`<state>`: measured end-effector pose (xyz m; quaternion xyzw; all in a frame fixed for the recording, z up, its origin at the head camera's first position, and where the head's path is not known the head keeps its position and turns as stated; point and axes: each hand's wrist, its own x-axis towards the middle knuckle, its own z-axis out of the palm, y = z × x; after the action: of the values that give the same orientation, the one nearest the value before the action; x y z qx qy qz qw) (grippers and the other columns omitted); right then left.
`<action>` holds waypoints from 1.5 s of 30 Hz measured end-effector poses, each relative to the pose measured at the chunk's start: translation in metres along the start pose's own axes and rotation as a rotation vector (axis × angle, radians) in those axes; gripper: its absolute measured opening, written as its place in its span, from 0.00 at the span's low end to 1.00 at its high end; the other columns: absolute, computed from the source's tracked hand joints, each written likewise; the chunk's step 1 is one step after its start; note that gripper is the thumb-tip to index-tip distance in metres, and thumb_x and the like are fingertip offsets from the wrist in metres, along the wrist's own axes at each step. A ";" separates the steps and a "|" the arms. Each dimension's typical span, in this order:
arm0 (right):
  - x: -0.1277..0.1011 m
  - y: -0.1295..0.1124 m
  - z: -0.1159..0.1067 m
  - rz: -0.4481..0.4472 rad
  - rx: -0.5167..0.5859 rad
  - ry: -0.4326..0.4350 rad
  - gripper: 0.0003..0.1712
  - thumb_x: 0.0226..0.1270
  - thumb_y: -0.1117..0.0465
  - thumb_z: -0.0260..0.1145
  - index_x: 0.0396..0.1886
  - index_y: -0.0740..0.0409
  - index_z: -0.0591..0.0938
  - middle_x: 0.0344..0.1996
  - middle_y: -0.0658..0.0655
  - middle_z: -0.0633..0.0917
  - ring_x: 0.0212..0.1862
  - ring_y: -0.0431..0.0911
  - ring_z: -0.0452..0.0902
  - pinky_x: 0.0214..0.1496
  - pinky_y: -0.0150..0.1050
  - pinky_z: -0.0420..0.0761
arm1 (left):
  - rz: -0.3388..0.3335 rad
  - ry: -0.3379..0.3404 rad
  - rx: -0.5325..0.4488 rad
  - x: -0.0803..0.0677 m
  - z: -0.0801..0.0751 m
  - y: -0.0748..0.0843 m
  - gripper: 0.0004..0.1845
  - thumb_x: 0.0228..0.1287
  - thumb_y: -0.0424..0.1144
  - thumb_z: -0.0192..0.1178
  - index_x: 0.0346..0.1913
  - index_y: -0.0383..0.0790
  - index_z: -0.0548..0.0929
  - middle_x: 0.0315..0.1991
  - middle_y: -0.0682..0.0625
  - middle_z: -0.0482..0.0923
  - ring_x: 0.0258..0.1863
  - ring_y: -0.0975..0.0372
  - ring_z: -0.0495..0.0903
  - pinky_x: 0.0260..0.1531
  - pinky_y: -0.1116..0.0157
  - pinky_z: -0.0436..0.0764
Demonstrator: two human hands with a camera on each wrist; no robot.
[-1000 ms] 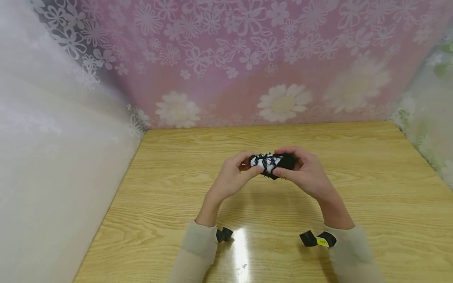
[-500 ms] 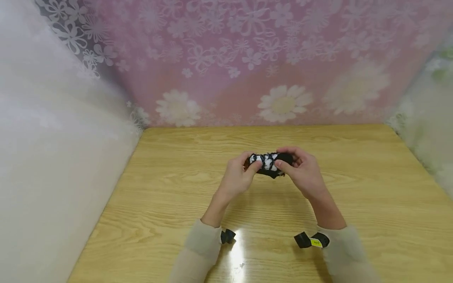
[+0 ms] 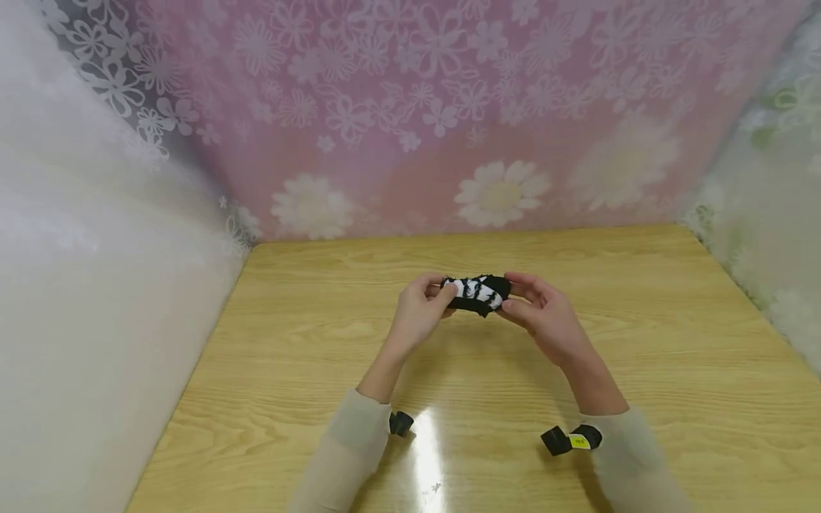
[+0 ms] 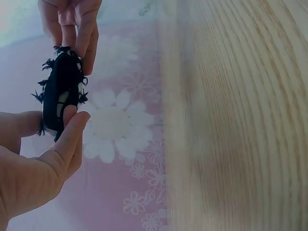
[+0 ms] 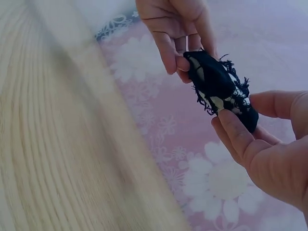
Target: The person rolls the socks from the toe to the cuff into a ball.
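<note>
Head view: both hands sit above the middle of the bench [image 3: 641,342], holding a small black-and-white fuzzy bundle [image 3: 477,293] between them. The left hand [image 3: 417,317] pinches its left end, the right hand [image 3: 541,317] its right end. Against the frames a second and half a second back, the bundle now looks longer and flatter, white patches showing in a row; earlier it sat as a tighter clump, more buried under the right fingers. I judge the hands have drawn it out lengthwise and eased their cover of it. The head has also tipped a little, so the floral backdrop [image 3: 449,107] fills more of the frame. Two black straps [image 3: 567,439] show at the sleeves.

Left wrist view: left thumb and fingers [image 4: 72,130] close on the near end of the bundle [image 4: 60,96], a narrow pinch. The right fingers [image 4: 79,29] pinch the far end. The bundle hangs clear of the bench, frayed threads sticking out along its edges.

Right wrist view: the right fingers [image 5: 236,134] nip one end of the bundle [image 5: 219,86], the left hand [image 5: 178,33] the other. It spans the gap between the hands, lifted off the bench, nothing else touching it. My read: the work on the bundle is mid-course, grip firm at both ends.
</note>
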<state>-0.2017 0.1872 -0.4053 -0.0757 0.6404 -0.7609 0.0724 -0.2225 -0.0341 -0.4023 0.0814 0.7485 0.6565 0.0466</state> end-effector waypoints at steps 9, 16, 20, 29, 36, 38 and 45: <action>0.012 0.006 -0.002 0.087 -0.142 0.051 0.30 0.72 0.72 0.58 0.71 0.72 0.63 0.62 0.67 0.69 0.43 0.39 0.80 0.52 0.38 0.83 | -0.083 -0.101 0.157 0.007 -0.013 -0.011 0.20 0.73 0.41 0.57 0.62 0.35 0.77 0.43 0.44 0.83 0.41 0.47 0.84 0.45 0.54 0.83; 0.025 0.020 -0.006 0.138 -0.144 0.043 0.31 0.68 0.75 0.59 0.70 0.77 0.63 0.62 0.75 0.67 0.38 0.38 0.82 0.50 0.38 0.83 | -0.104 -0.113 0.187 0.020 -0.016 -0.025 0.18 0.72 0.38 0.59 0.59 0.33 0.79 0.44 0.41 0.82 0.42 0.45 0.84 0.46 0.55 0.84; 0.032 0.031 -0.009 0.158 -0.194 0.057 0.30 0.67 0.75 0.59 0.68 0.77 0.65 0.58 0.76 0.72 0.36 0.40 0.84 0.48 0.40 0.84 | -0.122 -0.126 0.214 0.026 -0.014 -0.032 0.16 0.71 0.36 0.60 0.57 0.31 0.79 0.41 0.41 0.82 0.40 0.44 0.84 0.44 0.51 0.84; 0.045 0.052 -0.016 0.228 -0.273 0.108 0.28 0.67 0.76 0.60 0.67 0.77 0.68 0.47 0.68 0.77 0.32 0.42 0.83 0.41 0.40 0.86 | -0.199 -0.153 0.312 0.042 -0.004 -0.048 0.14 0.71 0.35 0.60 0.54 0.30 0.81 0.38 0.40 0.84 0.35 0.49 0.85 0.33 0.59 0.85; 0.046 0.057 -0.020 0.253 -0.344 0.082 0.28 0.67 0.73 0.62 0.67 0.75 0.69 0.51 0.71 0.78 0.32 0.43 0.85 0.38 0.41 0.86 | -0.190 -0.177 0.399 0.041 -0.001 -0.055 0.12 0.71 0.36 0.59 0.50 0.32 0.82 0.35 0.42 0.85 0.31 0.55 0.84 0.25 0.67 0.79; 0.045 0.058 -0.021 0.252 -0.357 0.070 0.28 0.68 0.72 0.62 0.67 0.75 0.69 0.51 0.72 0.79 0.33 0.44 0.85 0.37 0.41 0.86 | -0.190 -0.180 0.405 0.040 -0.001 -0.055 0.12 0.72 0.37 0.58 0.51 0.33 0.81 0.36 0.43 0.84 0.30 0.56 0.83 0.24 0.68 0.77; 0.043 0.056 -0.021 0.225 -0.419 0.047 0.28 0.70 0.69 0.61 0.67 0.74 0.69 0.53 0.74 0.79 0.34 0.48 0.86 0.33 0.41 0.86 | -0.178 -0.173 0.410 0.036 -0.001 -0.050 0.13 0.73 0.38 0.57 0.52 0.34 0.81 0.38 0.45 0.83 0.31 0.56 0.83 0.23 0.68 0.76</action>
<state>-0.2476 0.1888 -0.4627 0.0006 0.7901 -0.6001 0.1245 -0.2607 -0.0347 -0.4501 0.0790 0.8636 0.4746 0.1508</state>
